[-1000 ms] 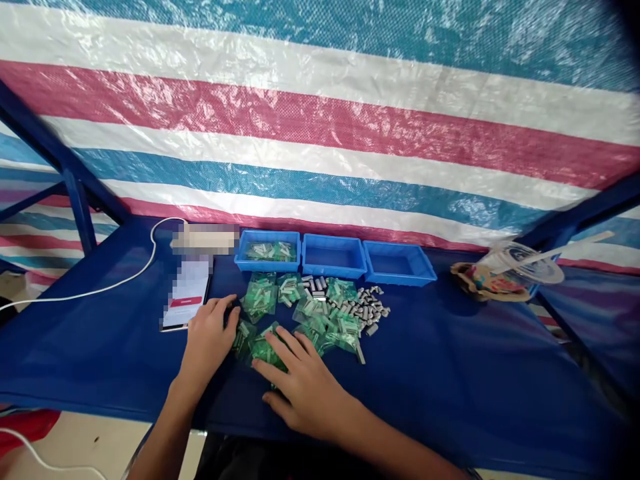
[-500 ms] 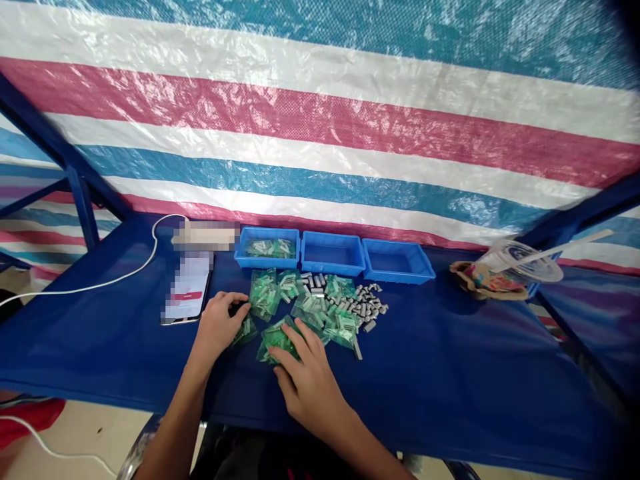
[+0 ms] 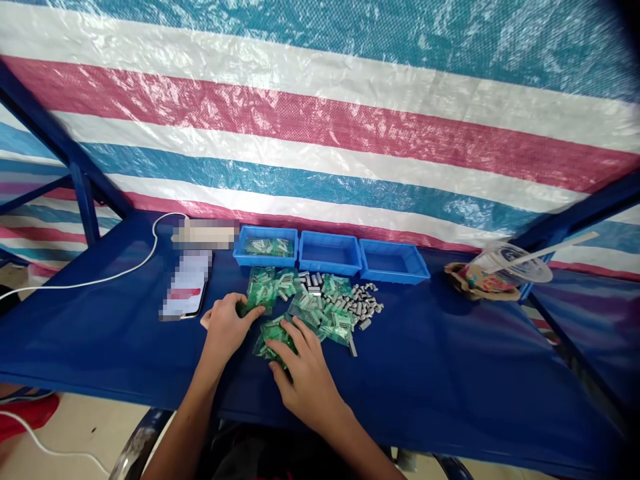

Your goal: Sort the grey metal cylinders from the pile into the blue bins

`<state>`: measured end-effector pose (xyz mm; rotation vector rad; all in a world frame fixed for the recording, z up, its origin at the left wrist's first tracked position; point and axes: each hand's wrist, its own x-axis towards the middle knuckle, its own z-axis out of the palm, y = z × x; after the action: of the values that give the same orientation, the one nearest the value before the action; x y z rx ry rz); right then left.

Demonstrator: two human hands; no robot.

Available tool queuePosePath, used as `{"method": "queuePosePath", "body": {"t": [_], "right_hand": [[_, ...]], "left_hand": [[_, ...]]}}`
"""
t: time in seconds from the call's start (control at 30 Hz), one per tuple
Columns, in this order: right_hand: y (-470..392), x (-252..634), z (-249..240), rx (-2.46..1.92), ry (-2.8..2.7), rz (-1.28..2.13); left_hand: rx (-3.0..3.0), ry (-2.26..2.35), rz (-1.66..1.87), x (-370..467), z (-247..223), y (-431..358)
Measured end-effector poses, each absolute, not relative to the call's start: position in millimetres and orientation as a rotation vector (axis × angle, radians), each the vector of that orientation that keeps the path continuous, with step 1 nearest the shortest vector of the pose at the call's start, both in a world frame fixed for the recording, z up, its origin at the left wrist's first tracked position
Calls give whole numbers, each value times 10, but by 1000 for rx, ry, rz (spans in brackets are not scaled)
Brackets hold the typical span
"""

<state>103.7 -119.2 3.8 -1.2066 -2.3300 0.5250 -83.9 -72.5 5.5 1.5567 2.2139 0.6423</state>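
Green packet lies ahead-left of right hand
Loosely spread fingers rest on it; left hand half-curled, hold unclear.

The blue table bears packets, metal pieces — and trays.

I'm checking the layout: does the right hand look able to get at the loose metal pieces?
Probably yes: the right hand is at a green packet; other packets lie partly between, but many loose metal pieces lie uncovered beyond them.
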Motion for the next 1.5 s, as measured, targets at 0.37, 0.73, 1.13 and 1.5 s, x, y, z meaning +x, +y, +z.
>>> {"method": "queuePosePath", "body": {"t": [0.37,0.73,1.13,1.5], "right_hand": [[-1072,1060,229,-1221,-1997,891],[-234,968,1067,-799,-999,1384],[163,1140,1386,-792,-1406,876],[134,1257,1281,-975,-1836,122]], "left_hand": [[1309,1719,1565,-775,346,-588],[2408,1274,1395,-411,1075,-347],[1628,1071,1191,-277,1327,-47],[1383,1023,1493,-176,1286,168]]}}
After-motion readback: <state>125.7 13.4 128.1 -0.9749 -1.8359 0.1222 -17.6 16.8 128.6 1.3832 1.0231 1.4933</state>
